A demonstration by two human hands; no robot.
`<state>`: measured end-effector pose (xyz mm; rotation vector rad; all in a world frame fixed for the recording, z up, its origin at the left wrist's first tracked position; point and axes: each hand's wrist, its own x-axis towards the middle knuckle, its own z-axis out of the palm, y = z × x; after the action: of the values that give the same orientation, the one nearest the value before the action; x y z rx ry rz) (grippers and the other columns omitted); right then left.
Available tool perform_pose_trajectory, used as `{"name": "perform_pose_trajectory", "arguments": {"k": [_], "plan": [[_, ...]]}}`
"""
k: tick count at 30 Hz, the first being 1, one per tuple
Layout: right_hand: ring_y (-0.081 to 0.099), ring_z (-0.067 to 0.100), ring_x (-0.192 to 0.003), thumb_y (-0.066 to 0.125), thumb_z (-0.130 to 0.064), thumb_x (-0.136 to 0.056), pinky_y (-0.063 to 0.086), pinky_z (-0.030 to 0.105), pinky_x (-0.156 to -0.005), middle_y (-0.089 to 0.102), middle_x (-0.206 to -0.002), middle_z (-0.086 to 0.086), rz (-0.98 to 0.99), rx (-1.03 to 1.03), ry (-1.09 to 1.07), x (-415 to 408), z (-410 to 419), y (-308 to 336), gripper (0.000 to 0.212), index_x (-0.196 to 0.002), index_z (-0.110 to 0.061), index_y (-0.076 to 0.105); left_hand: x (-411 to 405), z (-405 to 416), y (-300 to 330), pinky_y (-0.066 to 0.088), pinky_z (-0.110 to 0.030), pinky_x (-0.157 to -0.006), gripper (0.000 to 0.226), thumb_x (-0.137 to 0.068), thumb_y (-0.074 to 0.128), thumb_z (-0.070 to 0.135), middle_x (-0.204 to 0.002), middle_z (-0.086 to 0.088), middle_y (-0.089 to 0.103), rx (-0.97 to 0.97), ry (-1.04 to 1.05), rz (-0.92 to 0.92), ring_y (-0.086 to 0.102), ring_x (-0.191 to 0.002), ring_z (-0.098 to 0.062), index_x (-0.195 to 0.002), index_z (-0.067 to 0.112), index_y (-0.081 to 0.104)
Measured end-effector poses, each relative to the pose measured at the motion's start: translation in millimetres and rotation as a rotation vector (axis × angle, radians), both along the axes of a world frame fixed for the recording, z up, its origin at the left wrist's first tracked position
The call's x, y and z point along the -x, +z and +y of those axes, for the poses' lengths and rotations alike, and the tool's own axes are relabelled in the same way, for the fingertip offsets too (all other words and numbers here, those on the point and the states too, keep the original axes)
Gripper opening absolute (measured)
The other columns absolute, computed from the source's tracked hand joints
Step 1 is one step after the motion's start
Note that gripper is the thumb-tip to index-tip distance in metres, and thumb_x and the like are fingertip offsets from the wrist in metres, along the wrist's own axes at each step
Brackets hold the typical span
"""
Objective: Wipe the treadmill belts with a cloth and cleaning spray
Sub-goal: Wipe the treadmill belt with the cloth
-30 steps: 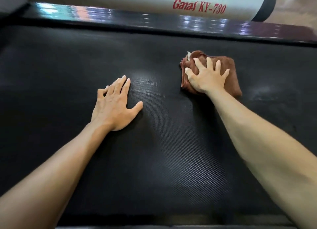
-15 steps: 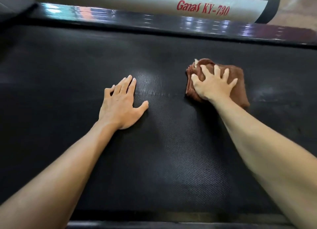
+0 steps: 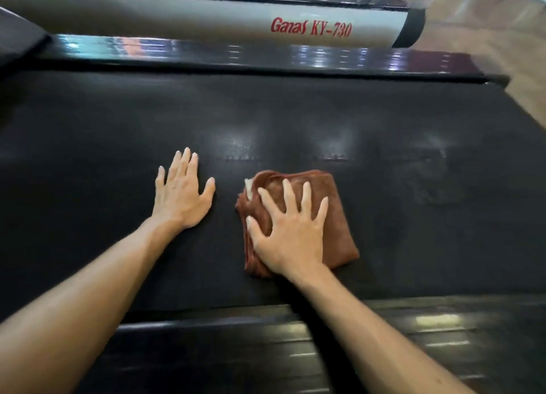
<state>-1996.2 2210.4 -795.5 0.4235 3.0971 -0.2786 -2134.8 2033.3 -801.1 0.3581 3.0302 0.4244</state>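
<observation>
Right hand (image 3: 291, 231) presses spread fingers flat on the cloth (image 3: 336, 216); unwiped belt (image 3: 413, 133) extends toward 1 o'clock; left hand (image 3: 180, 195) lies flat, spread

Grey side rail (image 3: 206, 18) (red lettering "Ganas KY-730"), glossy black foot strips (image 3: 266, 53), brown floor (image 3: 487, 33)

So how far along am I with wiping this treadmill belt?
Midway, it seems. Hazy smears on the belt to the right suggest that stretch has been wiped. In hand: your right hand presses the folded brown cloth flat mid-belt while the left hand braces beside it. The belt's left part shows no smears. No spray bottle in view.
</observation>
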Motion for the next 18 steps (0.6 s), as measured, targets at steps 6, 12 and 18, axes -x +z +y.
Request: {"name": "perform_pose_trajectory", "arguments": {"k": [6,12,18], "plan": [[-0.002,0.033,-0.160,0.029,-0.075,-0.092,-0.006,0.065,-0.123,0.015,-0.173,-0.003,-0.001,0.039,-0.110,-73.8,48.5,7.1,0.069,-0.158,-0.052,0.030,-89.9,44.9,12.9,-0.001,-0.044,-0.128,0.068,-0.103,0.045,0.041,-0.171,-0.001,0.010,-0.130,-0.051,0.052,-0.002,-0.158,-0.013,-0.161,0.012,0.023],[-0.011,0.029,-0.159,0.024,-0.079,-0.094,-0.007,0.063,-0.124,0.001,-0.174,-0.007,-0.089,0.026,-0.324,-80.5,151.9,10.8,0.071,-0.160,-0.054,0.014,-130.1,138.9,16.3,-0.003,-0.042,-0.128,0.069,-0.104,0.042,0.044,-0.172,0.004,0.005,-0.173,-0.240,0.054,-0.007,-0.157,-0.009,-0.163,0.019,0.017],[-0.010,0.032,-0.159,0.023,-0.084,-0.091,-0.006,0.066,-0.123,-0.002,-0.174,-0.008,-0.145,-0.001,-0.384,-42.3,239.9,10.5,0.076,-0.160,-0.055,0.012,-128.6,186.2,1.9,-0.007,-0.046,-0.127,0.073,-0.099,0.014,0.058,-0.171,0.006,-0.007,-0.031,-0.293,0.030,-0.011,-0.157,-0.010,-0.164,0.026,0.005]]}}
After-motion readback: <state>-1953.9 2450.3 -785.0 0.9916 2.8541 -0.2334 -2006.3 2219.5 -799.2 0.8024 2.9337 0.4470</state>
